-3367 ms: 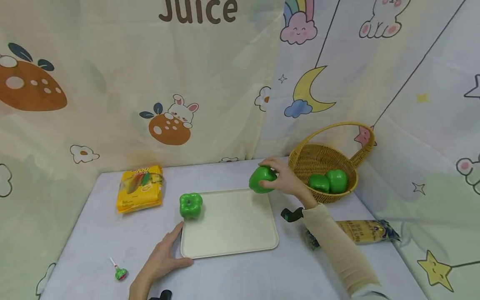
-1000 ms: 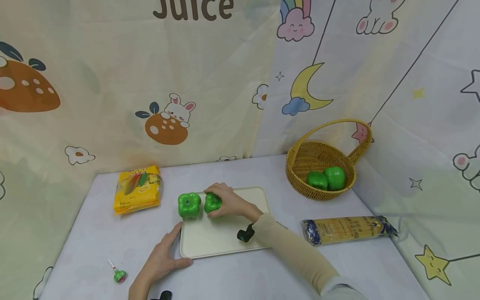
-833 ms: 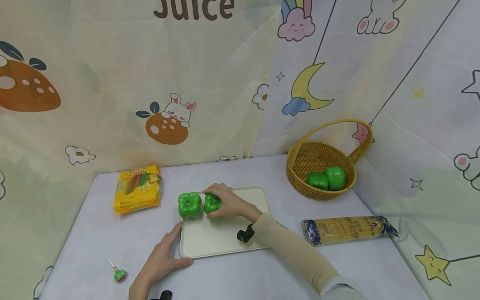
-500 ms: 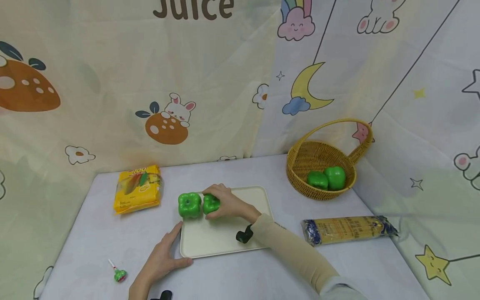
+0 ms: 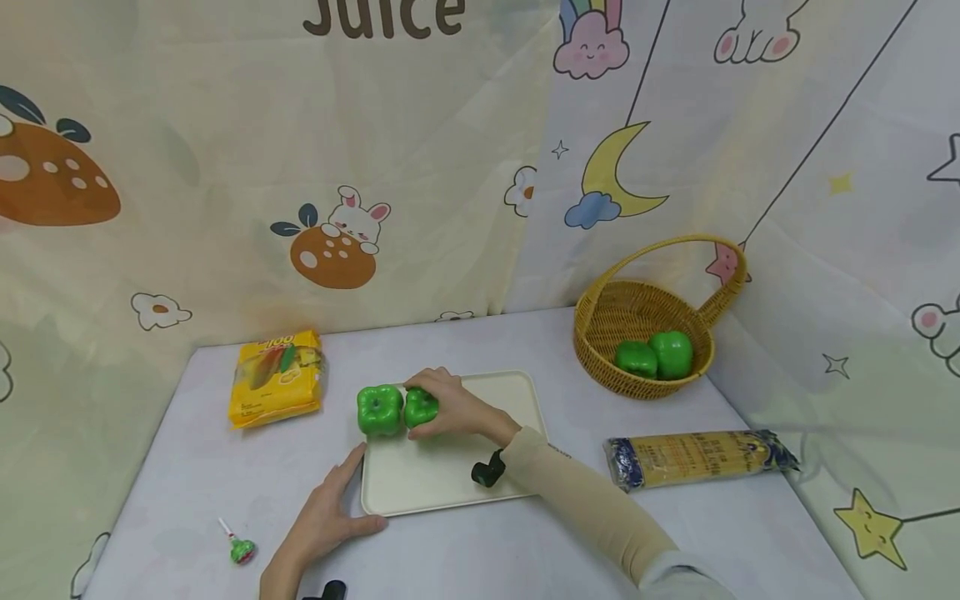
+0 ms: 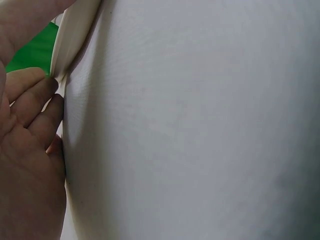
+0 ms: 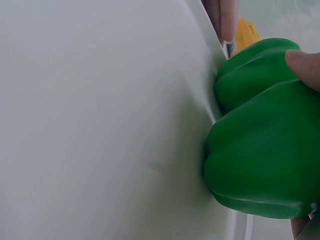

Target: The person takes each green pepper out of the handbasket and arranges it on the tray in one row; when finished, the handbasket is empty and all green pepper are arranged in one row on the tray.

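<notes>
My right hand (image 5: pixel 457 408) grips a green bell pepper (image 5: pixel 421 407) on the white tray (image 5: pixel 457 479), toward its back left. Just left of it, a second green pepper (image 5: pixel 380 410) sits at the tray's left edge. In the right wrist view the held pepper (image 7: pixel 265 155) rests low against the tray, with the other pepper (image 7: pixel 250 75) beyond it and a thumb on top. My left hand (image 5: pixel 318 521) lies with spread fingers at the tray's front left corner. The left wrist view shows those fingers (image 6: pixel 37 107) straight along the tray's rim (image 6: pixel 75 35).
A wicker basket (image 5: pixel 600 358) holding two green peppers (image 5: pixel 636 358) stands at the back right. A long yellow packet (image 5: pixel 701 458) lies on the right. At the back left is a yellow bag (image 5: pixel 276 379), and a lollipop (image 5: pixel 242 550) lies at the front left.
My right hand has carried its pepper from beside the basket to the left, down onto the tray, then slid slightly closer to the other pepper. My left hand has stayed at the corner.
</notes>
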A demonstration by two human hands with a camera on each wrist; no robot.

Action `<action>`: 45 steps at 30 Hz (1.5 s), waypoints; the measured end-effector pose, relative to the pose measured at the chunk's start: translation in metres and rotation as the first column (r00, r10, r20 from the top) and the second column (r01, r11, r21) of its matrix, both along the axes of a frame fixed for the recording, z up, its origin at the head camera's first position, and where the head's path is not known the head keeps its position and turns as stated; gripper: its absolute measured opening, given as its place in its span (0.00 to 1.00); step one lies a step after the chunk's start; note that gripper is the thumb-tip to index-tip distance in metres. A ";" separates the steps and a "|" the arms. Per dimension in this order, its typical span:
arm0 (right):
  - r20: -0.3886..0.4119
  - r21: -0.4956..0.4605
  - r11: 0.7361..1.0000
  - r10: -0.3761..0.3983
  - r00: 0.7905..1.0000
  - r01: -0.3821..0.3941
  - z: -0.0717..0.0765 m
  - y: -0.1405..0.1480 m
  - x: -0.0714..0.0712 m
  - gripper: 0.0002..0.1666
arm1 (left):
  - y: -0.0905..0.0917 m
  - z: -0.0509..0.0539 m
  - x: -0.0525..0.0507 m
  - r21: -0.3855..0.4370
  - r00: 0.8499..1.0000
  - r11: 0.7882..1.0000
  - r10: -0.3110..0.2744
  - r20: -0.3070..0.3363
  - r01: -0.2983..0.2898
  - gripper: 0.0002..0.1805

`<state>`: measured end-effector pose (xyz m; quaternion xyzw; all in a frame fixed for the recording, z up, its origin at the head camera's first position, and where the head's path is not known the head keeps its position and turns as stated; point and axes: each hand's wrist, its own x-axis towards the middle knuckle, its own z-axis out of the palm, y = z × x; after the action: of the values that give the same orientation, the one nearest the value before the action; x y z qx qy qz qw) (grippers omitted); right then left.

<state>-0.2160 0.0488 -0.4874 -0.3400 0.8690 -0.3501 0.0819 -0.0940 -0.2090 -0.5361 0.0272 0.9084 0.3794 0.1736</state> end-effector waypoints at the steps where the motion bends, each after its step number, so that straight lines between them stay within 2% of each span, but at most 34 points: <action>1: 0.000 0.000 1.000 0.001 1.000 -0.001 0.000 0.000 0.000 0.42 | 0.000 0.000 0.000 0.000 1.000 1.000 -0.001 -0.002 0.001 0.69; 24: -0.042 0.032 0.999 0.005 0.999 -0.003 -0.002 -0.004 -0.003 0.44 | -0.001 -0.001 -0.001 -0.005 1.000 1.000 -0.016 -0.020 0.016 0.68; 45: -0.064 0.038 0.999 0.012 0.998 -0.009 -0.001 -0.004 0.000 0.44 | 0.000 0.001 0.000 0.008 1.000 1.000 -0.003 -0.004 0.003 0.69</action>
<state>-0.2164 0.0444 -0.4881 -0.3541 0.8757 -0.3223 0.0621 -0.0943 -0.2086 -0.5352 0.0300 0.9072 0.3829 0.1720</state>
